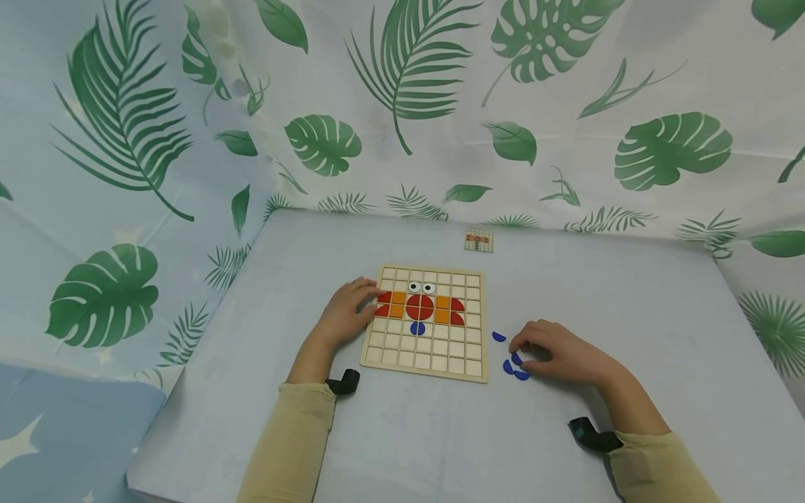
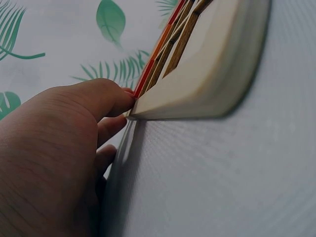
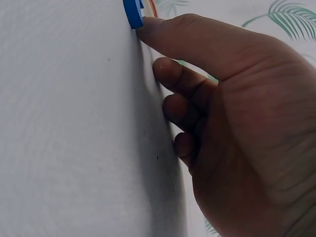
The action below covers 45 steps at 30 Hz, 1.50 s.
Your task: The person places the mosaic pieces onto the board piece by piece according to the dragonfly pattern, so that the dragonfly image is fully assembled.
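A square wooden grid board (image 1: 440,349) lies on the table with coloured tiles in its cells. These form a red circle (image 1: 419,307), orange squares (image 1: 397,304), red quarter pieces (image 1: 458,311), a blue circle (image 1: 418,328) and two eye discs (image 1: 421,287). My left hand (image 1: 347,311) rests against the board's left edge, thumb and index finger touching it beside the red tiles. To the right of the board my right hand (image 1: 560,353) bends over loose blue half-circle pieces (image 1: 521,375). One blue half-circle piece (image 1: 517,358) sits between its thumb and index fingertips.
A single blue half-circle (image 1: 499,337) lies apart, near the board's right edge. Behind the board is a small picture card (image 1: 479,240) showing a gridded pattern. Leaf-printed cloth (image 1: 409,140) hangs at the back and left of the white table (image 1: 402,433).
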{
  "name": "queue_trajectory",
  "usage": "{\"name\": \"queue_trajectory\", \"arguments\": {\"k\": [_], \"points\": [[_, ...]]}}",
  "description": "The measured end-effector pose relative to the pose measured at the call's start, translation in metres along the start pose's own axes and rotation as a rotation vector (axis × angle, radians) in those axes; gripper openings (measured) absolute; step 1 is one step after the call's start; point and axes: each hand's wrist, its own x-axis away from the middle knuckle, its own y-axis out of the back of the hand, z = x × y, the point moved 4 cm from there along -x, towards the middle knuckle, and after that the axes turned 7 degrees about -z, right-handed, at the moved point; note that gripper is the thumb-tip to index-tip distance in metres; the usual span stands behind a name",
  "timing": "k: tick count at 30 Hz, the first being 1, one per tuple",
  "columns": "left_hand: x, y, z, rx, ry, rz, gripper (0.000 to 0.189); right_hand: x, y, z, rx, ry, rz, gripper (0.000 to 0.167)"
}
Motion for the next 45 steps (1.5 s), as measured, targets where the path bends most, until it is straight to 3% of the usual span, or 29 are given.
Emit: {"name": "queue_trajectory", "arguments": {"k": [13, 24, 32, 45], "points": [[-0.001, -0.003, 0.003, -0.008, -0.012, -0.017, 0.032, -0.003, 0.000, 0.004, -0.002, -0.044, -0.025, 0.028], [-0.001, -0.003, 0.000, 0.001, -0.014, -0.024, 0.032, -0.010, 0.009, 0.011, -0.047, -0.245, 0.008, 0.022], [0.000, -0.001, 0.000, -0.002, -0.007, -0.013, 0.032, -0.037, 0.008, 0.031, -0.054, -0.265, 0.017, 0.023], [-0.001, -0.001, 0.002, -0.001, -0.022, -0.020, 0.032, -0.101, -0.013, 0.081, -0.108, -0.203, 0.023, 0.023]]}}
